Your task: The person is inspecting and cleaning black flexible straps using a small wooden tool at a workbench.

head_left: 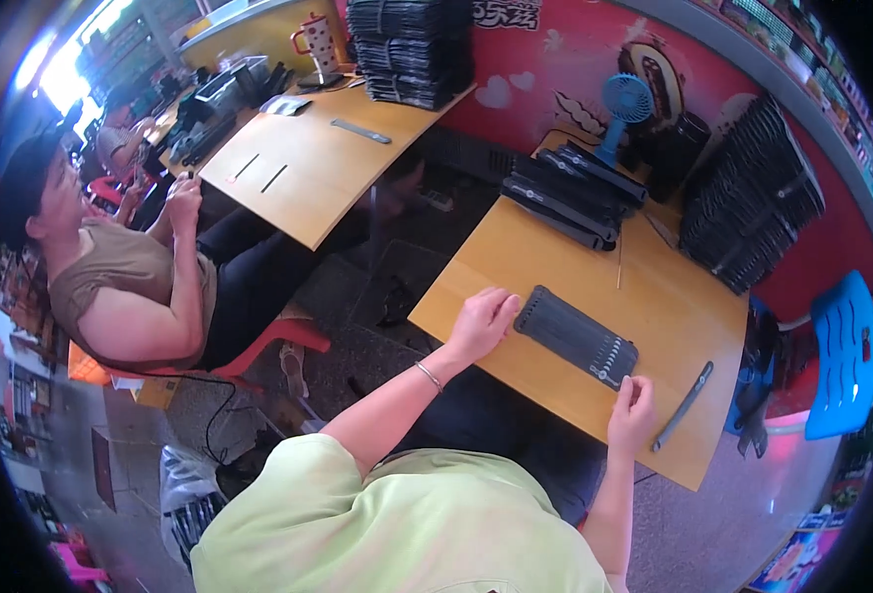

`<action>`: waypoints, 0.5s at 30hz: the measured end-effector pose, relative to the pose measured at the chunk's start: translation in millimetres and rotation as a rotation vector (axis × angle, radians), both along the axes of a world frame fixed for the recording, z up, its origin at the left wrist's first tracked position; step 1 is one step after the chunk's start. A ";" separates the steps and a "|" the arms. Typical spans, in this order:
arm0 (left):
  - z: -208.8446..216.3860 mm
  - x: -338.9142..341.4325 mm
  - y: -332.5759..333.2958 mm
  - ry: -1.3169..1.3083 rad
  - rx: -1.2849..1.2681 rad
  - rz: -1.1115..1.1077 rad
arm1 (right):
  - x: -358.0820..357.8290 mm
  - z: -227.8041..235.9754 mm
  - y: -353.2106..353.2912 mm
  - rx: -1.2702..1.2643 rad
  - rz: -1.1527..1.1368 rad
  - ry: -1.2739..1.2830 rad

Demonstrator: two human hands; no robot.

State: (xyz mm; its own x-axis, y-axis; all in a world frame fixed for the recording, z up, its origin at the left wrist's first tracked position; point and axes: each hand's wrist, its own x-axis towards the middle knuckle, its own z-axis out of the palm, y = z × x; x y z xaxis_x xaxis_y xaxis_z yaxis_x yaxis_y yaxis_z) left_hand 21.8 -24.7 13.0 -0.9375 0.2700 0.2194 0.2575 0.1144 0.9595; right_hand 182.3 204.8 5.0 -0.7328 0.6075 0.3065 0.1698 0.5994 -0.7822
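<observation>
A flat dark-grey rectangular bundle (pixel 575 336), seemingly strips laid side by side with a row of pale marks at its right end, lies on the wooden table (pixel 466 277) in front of me. Beside its left end is my left hand (pixel 486 321), fingers curled together; whatever they hold is hidden. My right hand (pixel 633 410) is at the bundle's near right corner, thumb and fingertips pinched together. I cannot make out anything between them. One loose dark strip (pixel 683 406) lies to the right of that hand.
More black strips (pixel 575 193) are piled at the table's back, near a blue fan (pixel 624 109). A tall tied stack (pixel 753 193) stands at the back right. A blue chair (pixel 842 354) is to the right. On the left, another person (pixel 130 282) sits at a second table (pixel 308 148).
</observation>
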 end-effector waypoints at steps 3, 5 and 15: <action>-3.6 -2.6 -4.0 0.015 -0.004 -0.023 | -1.5 9.3 -3.9 -0.046 0.008 -0.055; -3.7 -4.3 -4.7 0.030 -0.030 -0.038 | -2.6 11.6 -5.7 -0.014 0.025 -0.028; -8.0 -3.8 -5.3 0.080 -0.088 -0.035 | 1.1 11.2 -9.3 -0.010 0.042 -0.009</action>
